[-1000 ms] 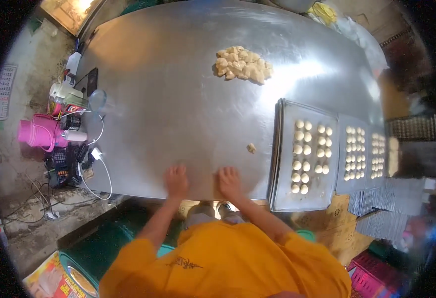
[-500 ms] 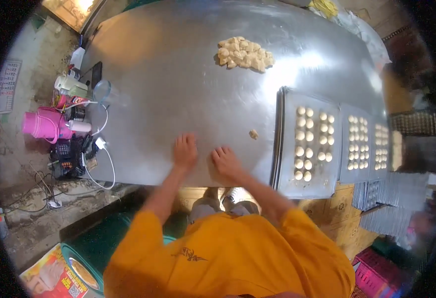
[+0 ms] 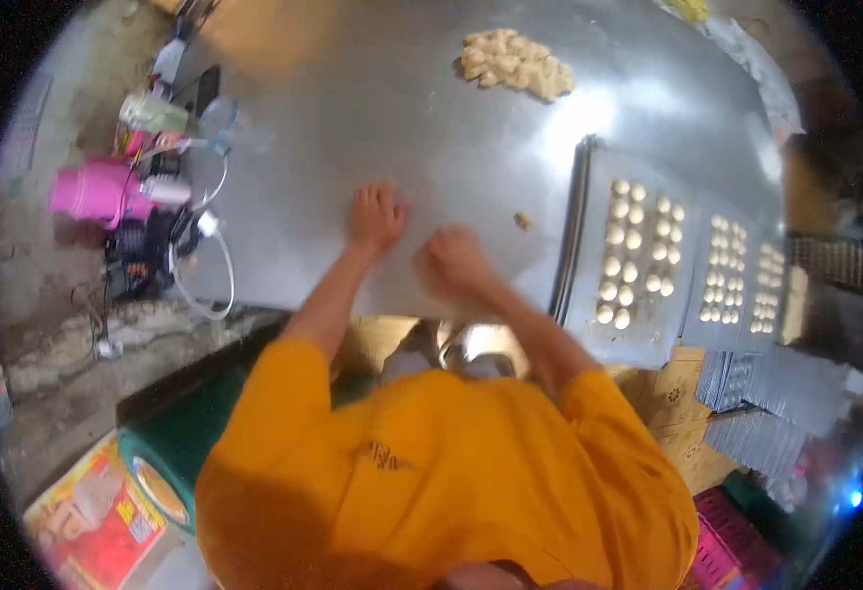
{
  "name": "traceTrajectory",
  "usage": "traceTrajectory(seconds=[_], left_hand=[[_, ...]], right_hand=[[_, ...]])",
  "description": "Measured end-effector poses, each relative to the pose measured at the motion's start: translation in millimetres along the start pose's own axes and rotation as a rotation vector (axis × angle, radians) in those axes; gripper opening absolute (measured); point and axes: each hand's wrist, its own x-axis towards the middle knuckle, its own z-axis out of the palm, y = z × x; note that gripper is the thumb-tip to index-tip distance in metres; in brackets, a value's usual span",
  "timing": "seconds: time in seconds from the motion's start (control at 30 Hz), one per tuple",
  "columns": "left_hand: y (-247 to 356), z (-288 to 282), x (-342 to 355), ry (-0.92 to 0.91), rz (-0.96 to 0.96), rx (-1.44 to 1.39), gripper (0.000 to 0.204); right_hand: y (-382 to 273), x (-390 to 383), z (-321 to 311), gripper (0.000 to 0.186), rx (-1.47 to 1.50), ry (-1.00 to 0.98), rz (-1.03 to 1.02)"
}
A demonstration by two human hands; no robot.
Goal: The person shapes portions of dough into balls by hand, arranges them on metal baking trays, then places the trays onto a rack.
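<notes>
Palm down on the metal table point(image 3: 294, 197), my left hand point(image 3: 379, 218) has its fingers stretched forward and slightly apart. Beside it on the right is my right hand point(image 3: 451, 258), low over the tabletop near the front edge. Motion smears its fingers, which look curled inward. Whatever may lie under either palm is hidden. A small scrap of dough point(image 3: 523, 222) sits just beyond my right hand, to its right. Farther back lies a heap of cut dough pieces point(image 3: 516, 65). To the right, rows of round dough balls point(image 3: 612, 236) rest on a baking tray point(image 3: 589, 329).
More trays of dough balls point(image 3: 723, 270) continue to the right. Along the left edge stand a pink jug point(image 3: 87, 194), a white cable point(image 3: 227, 280) and small devices. Stacked metal trays point(image 3: 761, 433) and a pink crate point(image 3: 731, 536) are low on the right.
The view has shifted, so the table sits higher in it. Both hands have moved farther from the table's front edge, the left more. The right hand now blurs and its fingers look more curled.
</notes>
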Motion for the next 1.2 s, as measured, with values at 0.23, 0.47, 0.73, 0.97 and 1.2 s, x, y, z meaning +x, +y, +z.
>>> traceTrajectory(seconds=[0.23,0.47,0.73,0.97,1.2], left_hand=[[-9.0,-4.3,-7.2,-0.232,-0.055,-0.254,0.04],[211.1,0.9,38.4,-0.163,-0.113,-0.788,0.024],[469.0,31.1,30.6,-0.032,0.434,-0.659,0.021],[525.6,61.1,35.5,-0.038,0.319,-0.493,0.024],[497.5,-173.5,95.3,0.693,0.323,-1.164,0.02]], right_hand=[[25.5,-77.0,-54.2,0.013,0.123,0.064,0.448],[66.3,-193.8,-130.5,0.022,0.423,0.577,0.67],[149.6,-337.5,-224.0,0.021,0.245,0.949,0.893],[225.5,-390.1,-252.3,0.017,0.277,0.722,0.879],[185.9,-370.0,-457.6,0.007,0.317,1.44,0.379]])
